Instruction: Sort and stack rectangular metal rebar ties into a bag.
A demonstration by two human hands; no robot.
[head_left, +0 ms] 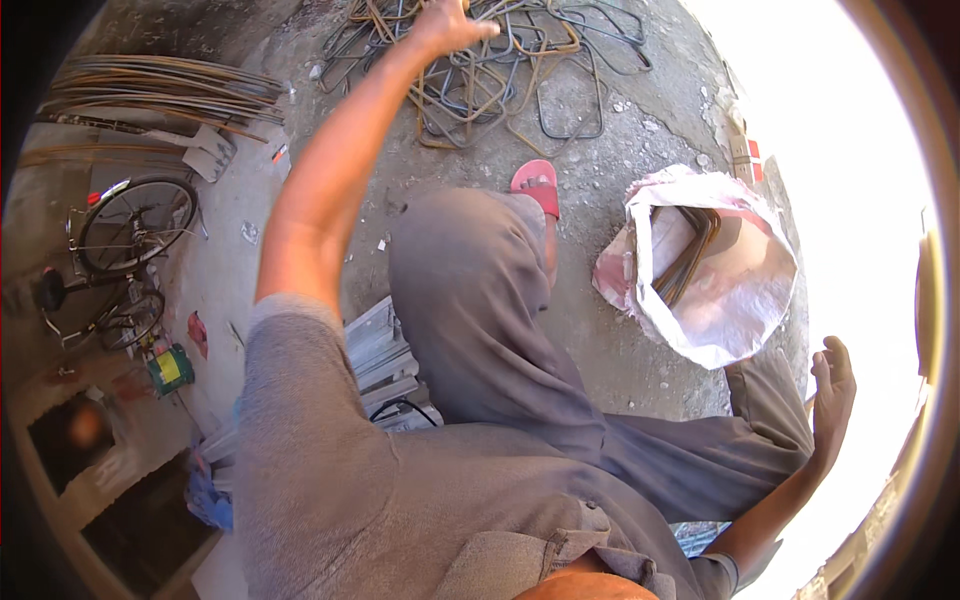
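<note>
My left hand (452, 28) reaches out over a tangled pile of bent steel rebar stirrups (470, 95) at the top of the view. Its thumb sticks out to the right, apart from the other fingers, which the upper edge partly cuts off; whether it touches a stirrup is hard to tell. My right hand (832, 395) is raised at the right, with loosely bent fingers and nothing in it. Just beyond it stands a white woven sack (735, 320) with its mouth rolled open. Inside the sack lean several bent stirrups (690, 262).
Long thin steel rods (160, 85) lie at the far left beside a shovel blade (208, 152). A bicycle (138, 225) and a green can (170, 369) are at the left. Light metal lengths (378, 345) lie beside my leg. My foot wears a red sandal (540, 192).
</note>
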